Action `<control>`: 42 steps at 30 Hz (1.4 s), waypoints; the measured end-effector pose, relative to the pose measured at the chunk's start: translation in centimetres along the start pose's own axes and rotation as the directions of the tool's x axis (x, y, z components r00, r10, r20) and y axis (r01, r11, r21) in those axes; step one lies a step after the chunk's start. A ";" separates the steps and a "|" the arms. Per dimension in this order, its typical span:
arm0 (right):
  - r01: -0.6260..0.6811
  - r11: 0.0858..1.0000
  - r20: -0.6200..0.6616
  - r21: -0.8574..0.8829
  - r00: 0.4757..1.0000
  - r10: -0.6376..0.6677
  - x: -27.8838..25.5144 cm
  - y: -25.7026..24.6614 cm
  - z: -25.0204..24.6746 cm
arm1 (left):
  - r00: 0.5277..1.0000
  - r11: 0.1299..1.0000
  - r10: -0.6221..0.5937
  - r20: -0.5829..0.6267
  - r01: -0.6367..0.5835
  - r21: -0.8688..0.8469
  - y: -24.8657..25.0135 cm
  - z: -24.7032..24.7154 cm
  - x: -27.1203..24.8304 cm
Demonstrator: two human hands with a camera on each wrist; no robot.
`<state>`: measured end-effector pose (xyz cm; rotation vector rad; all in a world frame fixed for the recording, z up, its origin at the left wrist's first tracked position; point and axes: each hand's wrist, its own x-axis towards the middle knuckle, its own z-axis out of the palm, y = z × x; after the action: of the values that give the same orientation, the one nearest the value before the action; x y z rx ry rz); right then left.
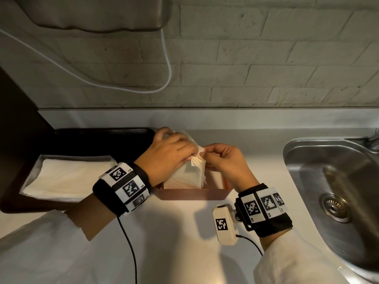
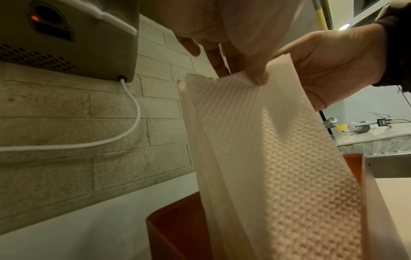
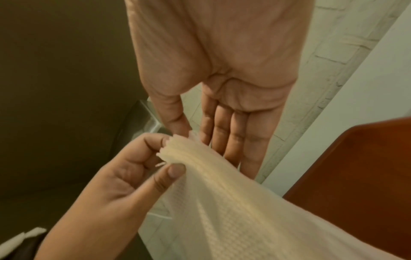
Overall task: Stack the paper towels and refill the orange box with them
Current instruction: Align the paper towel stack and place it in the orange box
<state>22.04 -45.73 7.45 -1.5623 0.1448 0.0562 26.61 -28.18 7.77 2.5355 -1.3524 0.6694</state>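
A stack of white embossed paper towels [image 1: 184,177] stands on end inside the orange box [image 1: 190,195] on the counter. My left hand [image 1: 180,148] grips the top of the stack from the left, thumb in front and fingers behind [image 2: 242,68]. From the right, my right hand [image 1: 205,155] pinches the stack's fanned upper corner between thumb and fingers [image 3: 191,134]. In the right wrist view my left hand [image 3: 164,161] curls round the same corner of the towels [image 3: 222,193]. The box's wall [image 2: 177,219] rises beside the towels [image 2: 266,158]; its orange corner [image 3: 355,167] shows too.
More flat white towels [image 1: 61,177] lie in a shallow container on a dark tray [image 1: 102,134] to the left. A steel sink [image 1: 303,152] is on the right. On the brick wall hangs a hand dryer [image 1: 98,13] with a white cable [image 1: 169,64].
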 end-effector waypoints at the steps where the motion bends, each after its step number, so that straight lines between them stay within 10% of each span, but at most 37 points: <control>1: 0.022 1.000 -0.005 -0.015 1.000 -0.022 -0.1 0.2 0.1 | 1.000 1.000 -0.002 -0.005 0.002 0.000 0.0 0.1 0.0; 17: 0.206 0.972 -0.086 -0.115 0.972 -0.217 -0.3 1.6 0.7 | 0.974 0.814 -0.188 0.124 0.226 -0.535 -1.6 -1.0 0.0; 42: 0.151 0.988 -0.153 0.020 0.977 -0.146 0.0 1.3 0.5 | 0.999 0.954 -0.047 0.022 0.051 -0.294 -1.0 -0.9 -0.8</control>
<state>21.89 -45.26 6.19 -1.5415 0.1475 -0.1821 26.75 -26.71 8.22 2.3304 -1.2807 0.4049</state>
